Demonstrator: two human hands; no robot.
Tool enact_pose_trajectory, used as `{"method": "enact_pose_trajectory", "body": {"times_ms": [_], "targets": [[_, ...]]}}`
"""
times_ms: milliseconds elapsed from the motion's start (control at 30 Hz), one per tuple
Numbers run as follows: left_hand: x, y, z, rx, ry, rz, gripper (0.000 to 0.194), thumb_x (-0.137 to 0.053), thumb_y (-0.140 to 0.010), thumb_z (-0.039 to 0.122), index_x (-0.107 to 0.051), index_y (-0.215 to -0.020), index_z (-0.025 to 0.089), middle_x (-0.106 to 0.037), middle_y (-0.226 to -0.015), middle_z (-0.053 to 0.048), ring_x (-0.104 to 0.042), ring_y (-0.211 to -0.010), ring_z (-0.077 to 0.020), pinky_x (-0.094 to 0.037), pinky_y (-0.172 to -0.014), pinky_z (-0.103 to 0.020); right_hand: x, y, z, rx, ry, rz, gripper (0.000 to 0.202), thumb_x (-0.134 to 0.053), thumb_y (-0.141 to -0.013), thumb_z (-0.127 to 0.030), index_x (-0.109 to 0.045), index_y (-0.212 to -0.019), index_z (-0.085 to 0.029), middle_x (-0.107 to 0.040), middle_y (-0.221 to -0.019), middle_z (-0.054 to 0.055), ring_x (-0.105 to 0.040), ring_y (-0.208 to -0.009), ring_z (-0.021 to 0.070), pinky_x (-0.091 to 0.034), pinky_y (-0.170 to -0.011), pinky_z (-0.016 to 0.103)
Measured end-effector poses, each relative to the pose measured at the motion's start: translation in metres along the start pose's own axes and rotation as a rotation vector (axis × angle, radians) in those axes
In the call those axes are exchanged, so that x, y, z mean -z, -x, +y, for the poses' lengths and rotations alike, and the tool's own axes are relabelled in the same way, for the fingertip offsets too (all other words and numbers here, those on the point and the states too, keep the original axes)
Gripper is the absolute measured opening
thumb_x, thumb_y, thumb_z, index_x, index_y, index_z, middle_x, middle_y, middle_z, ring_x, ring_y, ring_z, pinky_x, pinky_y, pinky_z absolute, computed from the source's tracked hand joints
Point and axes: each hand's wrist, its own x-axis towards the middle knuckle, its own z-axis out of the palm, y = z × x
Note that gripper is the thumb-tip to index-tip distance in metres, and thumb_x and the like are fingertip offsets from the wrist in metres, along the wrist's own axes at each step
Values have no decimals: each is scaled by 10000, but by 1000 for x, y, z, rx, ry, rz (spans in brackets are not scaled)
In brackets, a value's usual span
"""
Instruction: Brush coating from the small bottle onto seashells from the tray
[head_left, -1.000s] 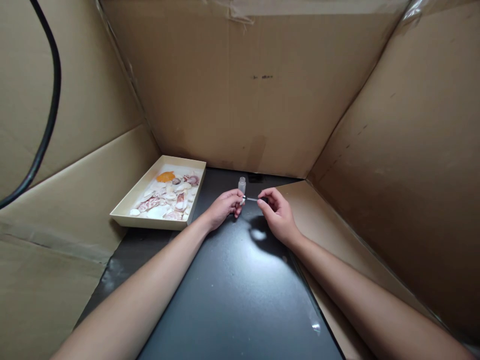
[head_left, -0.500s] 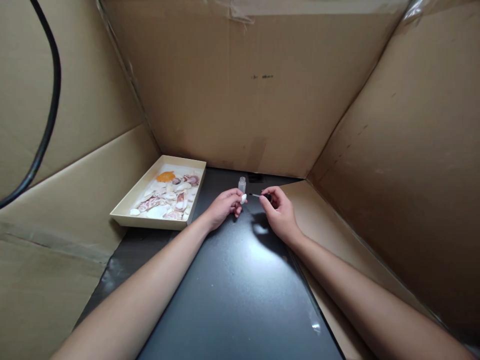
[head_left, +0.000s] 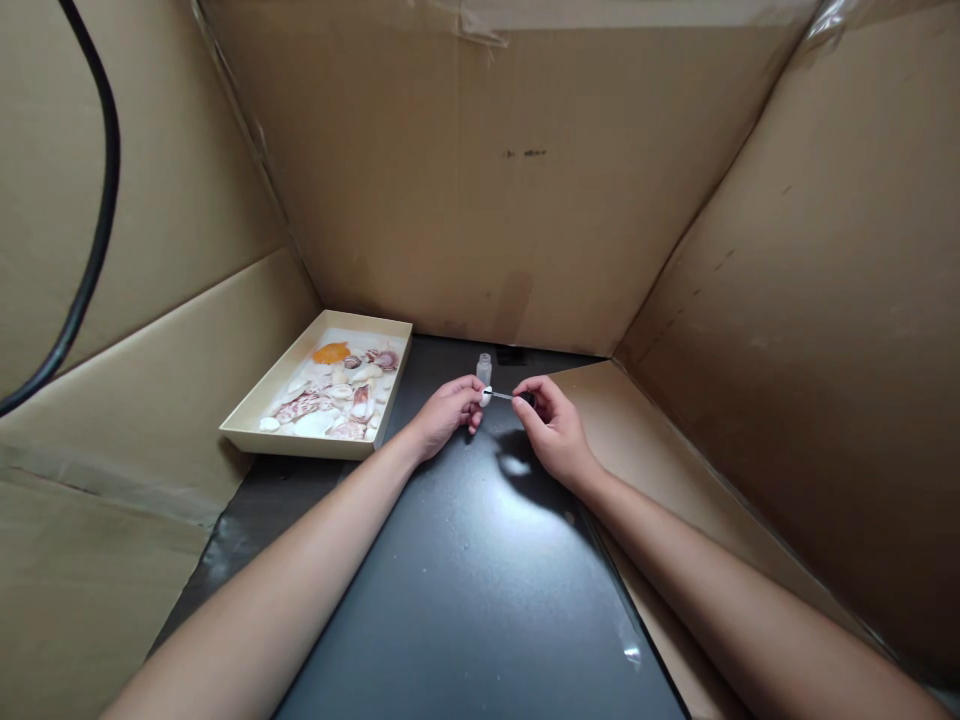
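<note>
Hands (head_left: 546, 420) nearly meeting — right brushing, left pinching white shell (head_left: 486, 397)

The left hand (head_left: 448, 412) and right hand (head_left: 556, 430) were bare.
The forearms (head_left: 285, 570), also bare, broadened away from the hands.

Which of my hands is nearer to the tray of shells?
Left. Your left hand is right of the tray, holding a small white piece; your right hand is farther right, holding a thin brush.
</note>
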Motion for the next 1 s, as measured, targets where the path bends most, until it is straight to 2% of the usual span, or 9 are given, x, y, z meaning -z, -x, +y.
{"method": "enact_pose_trajectory", "body": {"times_ms": [133, 300, 433, 600, 767, 900, 1000], "targets": [[0, 0, -1, 6, 5, 3, 95, -568, -739, 211, -482, -750, 172, -466, -567, 36, -474, -477, -78, -369, -446, -175, 0, -1, 0, -9, 21, 74, 121, -561, -859, -331, -528, -876, -215, -471, -667, -38, -389, -546, 118, -319, -525, 259], [1, -1, -1, 8, 3, 0, 90, -564, -735, 204, -483, -755, 172, -473, -572, 36, -472, -474, -75, -369, -444, -175, -1, -1, 2, 10, -48, 3, 172, -571, -858, -320, -491, -976, -224, -396, -619, -62, -360, -529, 122, -295, -505, 259], [1, -1, -1, 5, 7, 3, 93, -562, -740, 207, -477, -743, 171, -470, -576, 36, -476, -481, -73, -371, -453, -173, -1, -1, 3, -5, -55, 91, 201, -578, -850, -325, -463, -985, -231, -377, -621, -64, -359, -531, 126, -295, -509, 263], [0, 0, 0, 12, -10, 3, 92, -565, -742, 213, -483, -753, 174, -467, -557, 39, -471, -473, -75, -359, -444, -170, -2, -1, 1, 10, -42, -4, 171, -576, -851, -340, -467, -925, -231, -407, -626, -60, -362, -522, 119, -292, -499, 259], [0, 1, 0, 0, -4, -1, 76, -547, -747, 196, -475, -747, 171, -473, -572, 34, -480, -481, -75, -372, -451, -174, 0, -2, 2, -8, -35, 96, 157, -577, -844, -330, -471, -905, -233, -418, -640, -57, -372, -542, 124, -309, -527, 262], [1, 0, 0, -2, 31, 3, 73, -535, -748, 195, -470, -771, 173, -486, -581, 31, -478, -471, -79, -370, -436, -180, -1, 0, 1, 10, -68, -15, 137, -561, -858, -320, -480, -922, -229, -410, -639, -57, -354, -533, 121, -288, -511, 261], [1, -1, -1, -7, 52, 16, 82, -537, -751, 197, -462, -771, 173, -487, -584, 34, -478, -462, -79, -375, -432, -184, -1, 0, 1, -8, -24, 14, 143, -577, -847, -308, -479, -910, -226, -416, -640, -57, -362, -539, 119, -290, -516, 260]]}}
